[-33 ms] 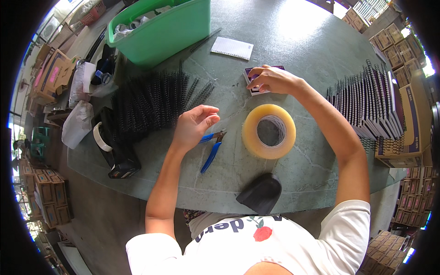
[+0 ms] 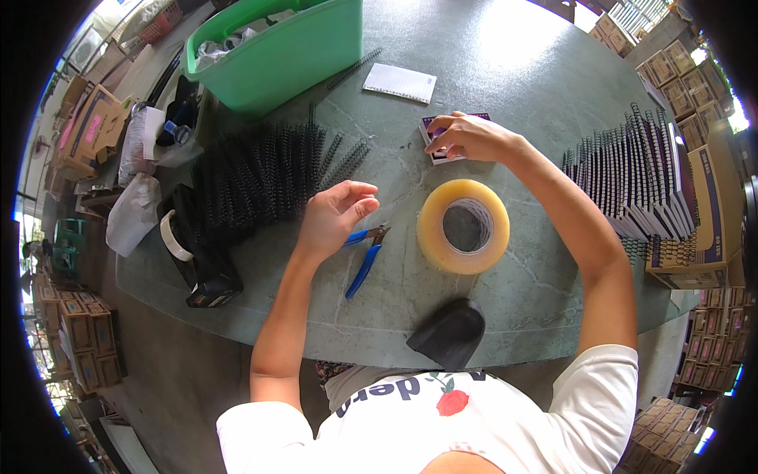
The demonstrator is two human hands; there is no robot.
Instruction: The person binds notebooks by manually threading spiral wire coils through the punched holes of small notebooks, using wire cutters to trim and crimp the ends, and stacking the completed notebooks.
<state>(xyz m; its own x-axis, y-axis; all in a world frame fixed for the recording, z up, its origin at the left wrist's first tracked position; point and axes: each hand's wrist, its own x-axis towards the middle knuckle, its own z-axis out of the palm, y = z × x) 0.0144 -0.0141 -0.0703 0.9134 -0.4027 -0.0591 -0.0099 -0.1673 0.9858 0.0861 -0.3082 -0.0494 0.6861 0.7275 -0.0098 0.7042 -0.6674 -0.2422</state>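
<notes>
My right hand [image 2: 474, 137] is curled over a small stack of purple-and-white notebooks [image 2: 438, 156] lying on the table, its fingers gripping the near left part. My left hand [image 2: 341, 212] is raised near the black spiral coils [image 2: 260, 170], thumb and forefinger brought close together; whether anything tiny sits between them is too small to make out. Just right of that wrist lie blue-handled cutting pliers [image 2: 363, 271], their jaws pointing up and right. A wide roll of clear yellowish tape [image 2: 430, 229] lies flat between my arms.
A green bin [image 2: 292, 59] stands at the back left, near a white ruled notepad [image 2: 400, 82]. Spiral-bound notebooks [image 2: 632, 189] are stacked at right, by a cardboard box [image 2: 711, 205]. A black tape dispenser [image 2: 207, 268] is at left; a dark rounded object [image 2: 450, 332] lies on the near edge.
</notes>
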